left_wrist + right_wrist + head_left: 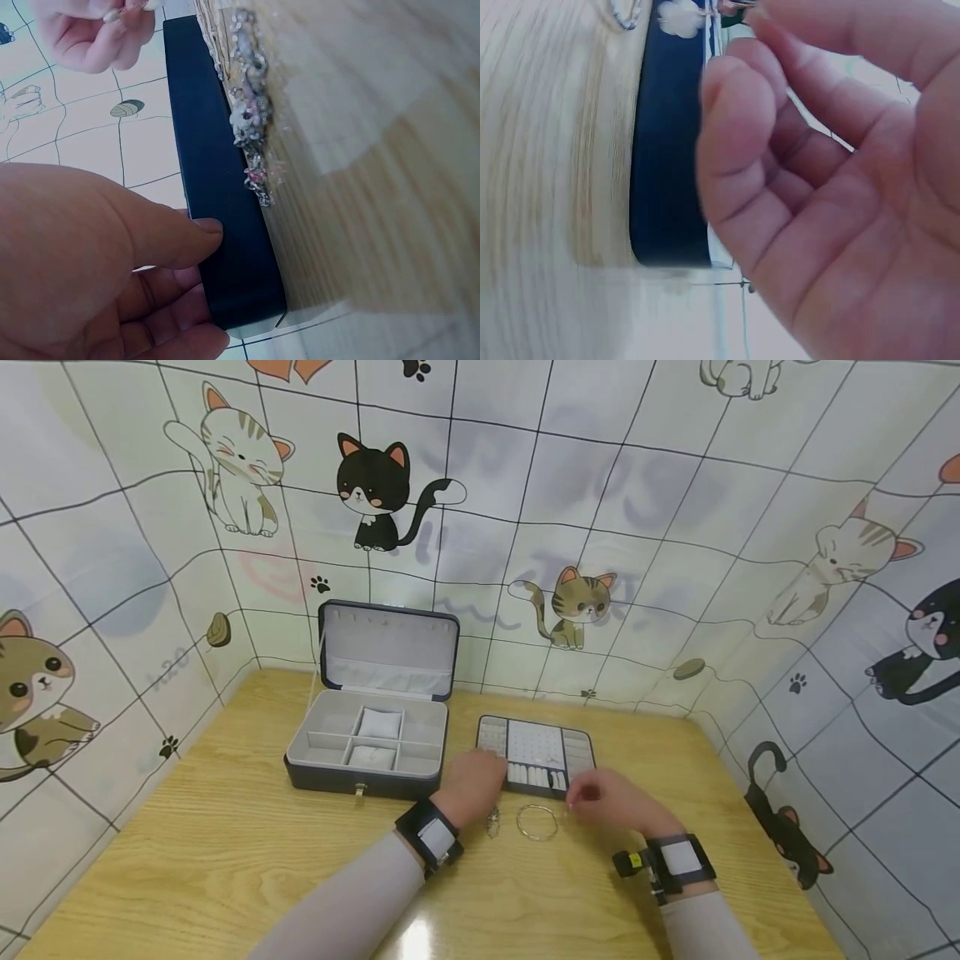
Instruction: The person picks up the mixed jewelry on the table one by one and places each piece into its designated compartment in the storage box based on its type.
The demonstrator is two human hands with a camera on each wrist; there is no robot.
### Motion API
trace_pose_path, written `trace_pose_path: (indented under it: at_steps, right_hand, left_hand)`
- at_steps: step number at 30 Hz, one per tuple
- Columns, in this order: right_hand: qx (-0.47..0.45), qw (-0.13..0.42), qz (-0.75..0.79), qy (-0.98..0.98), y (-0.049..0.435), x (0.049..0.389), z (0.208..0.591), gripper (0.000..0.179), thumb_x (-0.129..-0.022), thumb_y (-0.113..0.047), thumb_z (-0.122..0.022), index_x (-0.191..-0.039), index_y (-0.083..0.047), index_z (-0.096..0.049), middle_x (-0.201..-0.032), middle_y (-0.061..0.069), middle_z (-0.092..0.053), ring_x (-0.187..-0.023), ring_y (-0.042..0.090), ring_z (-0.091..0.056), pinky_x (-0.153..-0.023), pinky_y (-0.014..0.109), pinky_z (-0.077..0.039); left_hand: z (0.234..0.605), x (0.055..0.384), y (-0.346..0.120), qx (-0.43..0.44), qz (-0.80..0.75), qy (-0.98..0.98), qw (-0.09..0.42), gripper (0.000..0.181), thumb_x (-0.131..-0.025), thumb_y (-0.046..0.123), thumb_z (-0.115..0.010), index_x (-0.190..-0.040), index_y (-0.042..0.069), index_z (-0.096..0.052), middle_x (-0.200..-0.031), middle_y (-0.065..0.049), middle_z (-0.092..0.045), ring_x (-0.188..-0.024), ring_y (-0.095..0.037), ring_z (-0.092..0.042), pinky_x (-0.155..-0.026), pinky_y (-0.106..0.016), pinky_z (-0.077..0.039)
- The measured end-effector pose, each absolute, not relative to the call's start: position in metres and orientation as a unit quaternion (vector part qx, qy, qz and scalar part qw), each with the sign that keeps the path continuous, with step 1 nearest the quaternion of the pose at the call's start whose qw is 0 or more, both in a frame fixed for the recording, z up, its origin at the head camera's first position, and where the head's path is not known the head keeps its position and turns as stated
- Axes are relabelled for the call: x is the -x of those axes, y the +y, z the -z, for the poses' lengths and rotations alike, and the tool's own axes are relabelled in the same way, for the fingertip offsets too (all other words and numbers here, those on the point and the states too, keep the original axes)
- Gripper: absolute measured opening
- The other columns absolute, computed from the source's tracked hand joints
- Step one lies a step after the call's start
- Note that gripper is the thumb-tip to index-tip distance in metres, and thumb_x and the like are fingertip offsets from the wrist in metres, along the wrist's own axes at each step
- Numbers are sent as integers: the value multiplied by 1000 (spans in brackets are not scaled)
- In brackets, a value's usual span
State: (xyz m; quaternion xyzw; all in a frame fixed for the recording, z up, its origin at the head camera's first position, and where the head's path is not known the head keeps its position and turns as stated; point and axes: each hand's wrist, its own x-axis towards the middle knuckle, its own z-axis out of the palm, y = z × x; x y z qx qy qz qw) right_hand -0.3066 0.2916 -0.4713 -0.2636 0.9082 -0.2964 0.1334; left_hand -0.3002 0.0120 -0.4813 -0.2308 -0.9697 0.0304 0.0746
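My left hand (472, 785) holds the left end of a dark blue jewellery tray (536, 792). In the left wrist view its thumb presses the tray's front side, fingers behind the end. Past the tray's front right corner, my right hand (615, 802) pinches a small piece of jewellery with a white flower (680, 19) between thumb and fingertips. The flower hangs in front of the tray's side in the right wrist view; its other end is hidden by the fingers. A silvery chain bracelet (249, 112) and a thin round bangle (537, 840) lie before the tray.
Left of the tray stands a dark jewellery box (322, 778) with its lid (393, 647) raised and small cushions (381, 724) in two compartments. A cat-print cloth (480, 543) hangs behind and beside the wooden table (225, 843).
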Motion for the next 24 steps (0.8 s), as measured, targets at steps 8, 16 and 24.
trace_pose_path:
  at_steps: [8, 16, 24]
  right_hand:
    - [251, 137, 439, 852, 289, 311, 476, 5, -95, -7, -71, -99, -5, -73, -103, 15, -74, -92, 23, -70, -82, 34, -61]
    - [240, 147, 592, 755, 279, 312, 490, 7, -99, 0, -62, -99, 3, -68, -102, 8, -78, -96, 17, -73, -90, 34, -62]
    - [213, 187, 698, 658, 270, 309, 498, 25, -105, 2, -47, -99, -13, -66, -100, 0, -71, -96, 14, -71, -92, 30, -62]
  left_hand:
    - [483, 300, 11, 231, -31, -970, 69, 7, -100, 23, -71, -101, 17, -74, -87, 0, -70, -77, -16, -64, -56, -31, -53]
    - [484, 300, 11, 232, -33, -970, 72, 7, -100, 23, -71, -101, 17, -74, -87, 0, -69, -78, -15, -64, -56, -31, -53]
    - [483, 301, 13, 231, -34, -970, 74, 8, -101, 22, -69, -101, 17, -75, -86, 0, -70, -77, -16, -65, -55, -32, -53]
